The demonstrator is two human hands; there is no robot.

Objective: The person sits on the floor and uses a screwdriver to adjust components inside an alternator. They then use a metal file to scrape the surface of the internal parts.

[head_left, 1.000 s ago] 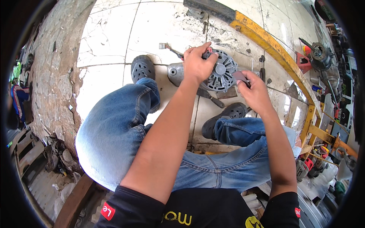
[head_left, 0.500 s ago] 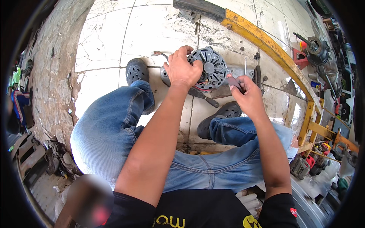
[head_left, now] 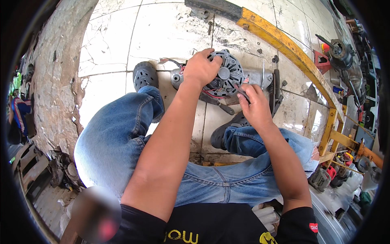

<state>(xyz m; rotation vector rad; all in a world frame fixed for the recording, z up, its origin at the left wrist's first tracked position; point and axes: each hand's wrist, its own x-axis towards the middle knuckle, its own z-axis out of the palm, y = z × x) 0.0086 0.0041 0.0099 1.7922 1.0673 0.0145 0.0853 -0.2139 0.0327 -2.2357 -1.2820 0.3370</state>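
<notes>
Between my feet on the tiles is a round grey metal alternator (head_left: pixel 224 73) with slots radiating from its hub. My left hand (head_left: pixel 200 68) grips its left edge, thumb over the face and fingers around the far side. Pinched in my right hand (head_left: pixel 255 102) is a small dark flat strip (head_left: pixel 243 94); its tip reaches the lower right rim of the alternator. The fingers partly hide the strip, so its kind is unclear. Behind the alternator lies a flat grey metal piece (head_left: pixel 256 80), and a red wire (head_left: pixel 212 96) shows below the rim.
A dark-handled tool (head_left: pixel 225 108) lies below the alternator. More long tools (head_left: pixel 276 83) lie to its right. A yellow metal frame (head_left: pixel 280 40) crosses beyond on the right, near a red stand (head_left: pixel 321 62). Dark clogs (head_left: pixel 145 76) flank the work. Cracked bare ground (head_left: pixel 61 65) borders the left.
My right hand has moved slightly left and down, bringing the strip's tip to the alternator's rim. My left hand has shifted a little right on the alternator.
</notes>
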